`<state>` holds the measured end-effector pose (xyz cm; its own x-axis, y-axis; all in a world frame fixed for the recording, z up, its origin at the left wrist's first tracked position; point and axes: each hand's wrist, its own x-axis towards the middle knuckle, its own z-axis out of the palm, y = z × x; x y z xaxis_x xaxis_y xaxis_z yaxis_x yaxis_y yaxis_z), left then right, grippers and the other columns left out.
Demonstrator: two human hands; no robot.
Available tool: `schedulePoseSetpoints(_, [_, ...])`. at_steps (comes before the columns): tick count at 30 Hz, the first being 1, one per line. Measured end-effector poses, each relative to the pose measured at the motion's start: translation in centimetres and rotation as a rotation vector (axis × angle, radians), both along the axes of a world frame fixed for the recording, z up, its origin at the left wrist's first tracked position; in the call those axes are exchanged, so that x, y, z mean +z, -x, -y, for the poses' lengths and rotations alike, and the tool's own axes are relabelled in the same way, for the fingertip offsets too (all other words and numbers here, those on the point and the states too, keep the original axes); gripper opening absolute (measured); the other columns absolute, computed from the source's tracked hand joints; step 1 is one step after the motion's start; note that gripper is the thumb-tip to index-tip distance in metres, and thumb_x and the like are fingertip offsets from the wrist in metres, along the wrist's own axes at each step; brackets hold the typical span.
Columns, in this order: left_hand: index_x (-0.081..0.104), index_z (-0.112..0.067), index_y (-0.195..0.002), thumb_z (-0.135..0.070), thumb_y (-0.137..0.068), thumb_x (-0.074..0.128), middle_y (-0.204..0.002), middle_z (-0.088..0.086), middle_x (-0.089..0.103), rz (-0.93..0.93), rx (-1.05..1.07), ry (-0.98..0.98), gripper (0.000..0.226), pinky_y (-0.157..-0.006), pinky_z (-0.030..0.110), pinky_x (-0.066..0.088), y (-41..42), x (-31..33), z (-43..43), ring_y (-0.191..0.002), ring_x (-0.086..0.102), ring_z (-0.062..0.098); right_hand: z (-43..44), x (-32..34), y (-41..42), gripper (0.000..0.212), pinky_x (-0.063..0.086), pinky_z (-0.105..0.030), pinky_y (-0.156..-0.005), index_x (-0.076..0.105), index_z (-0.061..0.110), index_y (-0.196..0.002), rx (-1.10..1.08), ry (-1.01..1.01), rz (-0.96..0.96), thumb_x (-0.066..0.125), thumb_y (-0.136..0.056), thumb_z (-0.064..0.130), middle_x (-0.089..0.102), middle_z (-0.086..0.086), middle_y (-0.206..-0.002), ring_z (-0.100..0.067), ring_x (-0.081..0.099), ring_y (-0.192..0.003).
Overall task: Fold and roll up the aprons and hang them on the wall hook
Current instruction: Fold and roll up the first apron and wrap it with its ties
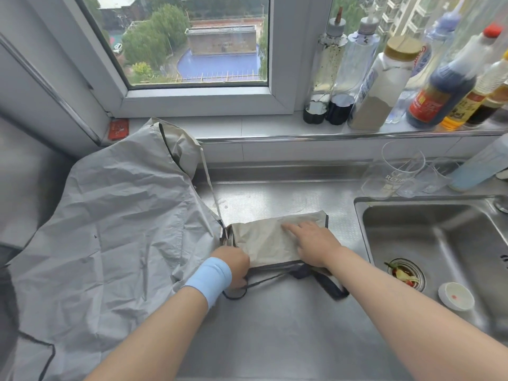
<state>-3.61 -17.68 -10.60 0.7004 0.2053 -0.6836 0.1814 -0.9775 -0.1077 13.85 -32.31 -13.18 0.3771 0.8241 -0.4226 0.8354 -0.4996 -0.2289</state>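
- The folded apron (277, 240) lies on the steel counter (275, 325), left of the sink (434, 235).
- The right hand (316, 244) lies flat, fingers spread, to keep it from opening.
- The left hand (233, 266) pinches its left edge shut, maybe to start rolling.
- A big grey apron (110, 243) waits on the left.

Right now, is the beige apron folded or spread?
Folded: the beige apron is a compact rectangle under the right hand, straps trailing.

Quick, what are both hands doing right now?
Left hand: closed, gripping the left end of the folded beige cloth apron.
Right hand: open, pressing flat on that apron, holding nothing.
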Motion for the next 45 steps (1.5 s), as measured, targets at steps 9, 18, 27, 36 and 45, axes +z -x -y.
schedulePoseSetpoints(9, [0.063,-0.028,-0.097,-0.043,-0.090,0.050,-0.083,-0.003,0.060,0.463,0.146,0.057,0.021,-0.067,0.027,0.038,-4.3,4.0,-1.3,-0.086,0.061,0.024,-2.9,0.3,-0.8,0.057,0.034,-0.042,-0.096,0.046,0.033,-0.131,0.060,0.029,0.205,0.063,-0.079,0.016,0.040,-0.005,-0.131,-0.027,0.035,-0.125])
schedulePoseSetpoints(18, [0.008,-0.019,-0.152,-0.040,-0.072,0.078,-0.155,0.003,0.018,0.254,0.249,0.073,0.108,-0.113,0.041,0.028,-4.9,-3.1,-3.2,-0.142,0.021,0.026,-2.6,-0.8,-3.0,0.113,0.023,-0.055,-0.112,0.015,0.032,-0.152,0.012,0.087,0.087,0.078,-0.060,0.047,0.028,-0.002,-0.151,-0.023,0.027,-0.140])
schedulePoseSetpoints(27, [0.030,-0.024,-0.133,-0.038,-0.064,0.074,-0.125,0.005,0.042,0.261,0.187,-0.071,0.083,-0.095,0.036,0.039,-3.8,-4.3,-3.5,-0.113,0.044,0.026,-2.9,0.5,-3.8,0.066,0.033,-0.039,-0.098,0.041,0.030,-0.128,0.007,0.262,0.041,0.062,-0.065,0.034,0.059,0.000,-0.109,-0.024,0.048,-0.104])
schedulePoseSetpoints(36, [0.033,-0.027,-0.137,-0.009,-0.082,0.056,-0.111,0.006,0.060,0.203,0.477,0.076,0.063,-0.077,0.033,0.045,-3.3,0.9,-5.1,-0.101,0.058,0.030,-3.3,5.3,-3.6,0.024,0.029,-0.024,-0.050,0.036,0.024,-0.064,-0.020,0.231,-0.051,0.052,-0.078,0.011,0.045,0.007,-0.069,-0.022,0.047,-0.074])
schedulePoseSetpoints(45, [0.032,-0.034,-0.140,-0.023,-0.071,0.063,-0.121,-0.005,0.054,0.781,0.358,-0.331,0.076,-0.097,0.041,0.026,-4.4,7.7,-5.5,-0.110,0.048,0.025,-5.0,12.1,-3.3,0.021,0.034,-0.032,-0.059,0.043,0.022,-0.078,-0.110,-0.335,0.283,0.064,-0.082,0.025,0.051,0.004,-0.070,-0.028,0.051,-0.073])
